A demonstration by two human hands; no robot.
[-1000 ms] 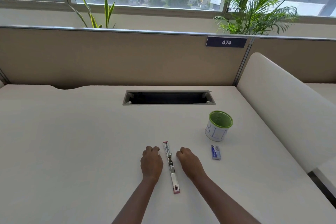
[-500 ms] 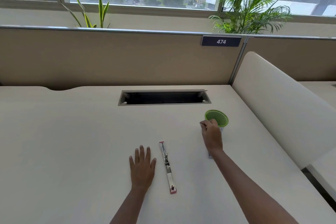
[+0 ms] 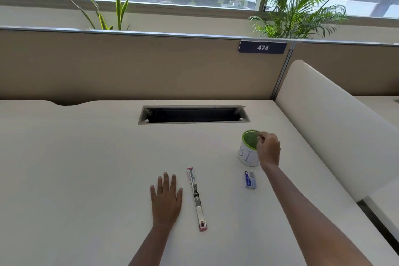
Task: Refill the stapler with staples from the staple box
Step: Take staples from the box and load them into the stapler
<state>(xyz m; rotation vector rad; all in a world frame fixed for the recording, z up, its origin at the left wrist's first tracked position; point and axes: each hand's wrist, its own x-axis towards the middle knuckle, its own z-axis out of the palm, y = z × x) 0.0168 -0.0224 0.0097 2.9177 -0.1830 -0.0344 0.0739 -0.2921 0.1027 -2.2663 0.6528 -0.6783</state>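
Left hand (image 3: 166,198) flat on counter (image 3: 86,179), fingers straight, just beside opened stapler (image 3: 197,197). Right hand (image 3: 268,150) curled at green-rimmed cup (image 3: 246,158); I can't tell if it pinches the rim. Staple box (image 3: 250,180) lies near that cup, print unreadable. Partition plate (image 3: 262,47) reads 474.

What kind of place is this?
Likely an open-plan office workstation: a pale desk with a cable cutout, a partition panel bearing a number plate reading 474, and a stapler and staple box on it.
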